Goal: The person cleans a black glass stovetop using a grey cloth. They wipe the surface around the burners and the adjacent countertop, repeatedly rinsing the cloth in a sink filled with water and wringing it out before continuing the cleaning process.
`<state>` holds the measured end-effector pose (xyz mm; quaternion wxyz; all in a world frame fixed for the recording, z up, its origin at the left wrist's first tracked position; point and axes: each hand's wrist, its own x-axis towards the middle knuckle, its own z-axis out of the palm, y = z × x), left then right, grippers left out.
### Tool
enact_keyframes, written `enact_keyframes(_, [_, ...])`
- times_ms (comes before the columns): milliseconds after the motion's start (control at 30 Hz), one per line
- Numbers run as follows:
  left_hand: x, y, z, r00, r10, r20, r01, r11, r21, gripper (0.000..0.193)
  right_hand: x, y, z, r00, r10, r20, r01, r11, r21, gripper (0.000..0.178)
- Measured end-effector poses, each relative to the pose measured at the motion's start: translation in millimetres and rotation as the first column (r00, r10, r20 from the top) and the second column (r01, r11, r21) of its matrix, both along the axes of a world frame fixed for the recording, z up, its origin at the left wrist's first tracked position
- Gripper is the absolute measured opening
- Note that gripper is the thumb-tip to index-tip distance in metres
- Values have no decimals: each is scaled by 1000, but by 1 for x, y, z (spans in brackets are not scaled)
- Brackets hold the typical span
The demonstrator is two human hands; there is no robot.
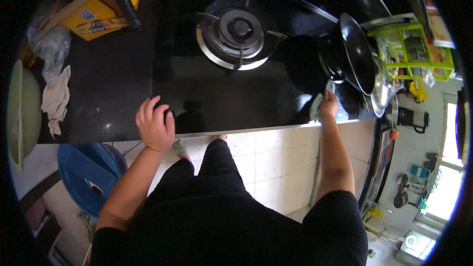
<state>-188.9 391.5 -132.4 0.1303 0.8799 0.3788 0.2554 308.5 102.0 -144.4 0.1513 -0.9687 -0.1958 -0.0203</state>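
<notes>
My left hand (154, 124) hovers over or rests at the front edge of the black counter (103, 83), fingers slightly curled and apart, holding nothing. To the right, my right hand (328, 105) grips a pale grey-green cloth (316, 110) against the glossy black cooktop (226, 98). Part of that cloth is hidden under the fingers. Just beyond it a black wok (358, 54) stands tilted at the cooktop's right side. A round gas burner (240, 30) with metal pan supports lies between and beyond my hands.
At the left are a crumpled whitish rag (55, 101), a clear plastic bag (53, 51), yellow packages (96, 17) and a green basin (23, 113). A blue tub (88, 177) stands below the counter. Metal lids (382, 88) and a lime-green rack (411, 51) are at the right.
</notes>
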Motion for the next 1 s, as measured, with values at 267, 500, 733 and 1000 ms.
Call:
enact_keyframes(267, [-4, 1, 5, 998, 15, 63, -13, 1000, -27, 23, -245, 130, 41, 746, 659, -94, -645, 680, -349, 70])
enact_keyframes(500, [-33, 2, 9, 933, -53, 357, 91, 992, -90, 20, -347, 290, 23, 485, 874, 2, -864, 479, -157, 60])
enact_keyframes(733, [-143, -61, -8, 939, 127, 319, -9, 938, -346, 18, -301, 455, 5, 609, 766, 204, -755, 639, -145, 47])
enact_keyframes(1000, [-238, -151, -47, 746, 634, 206, -395, 670, -629, 13, -442, 384, 17, 350, 932, 94, -892, 362, -270, 51])
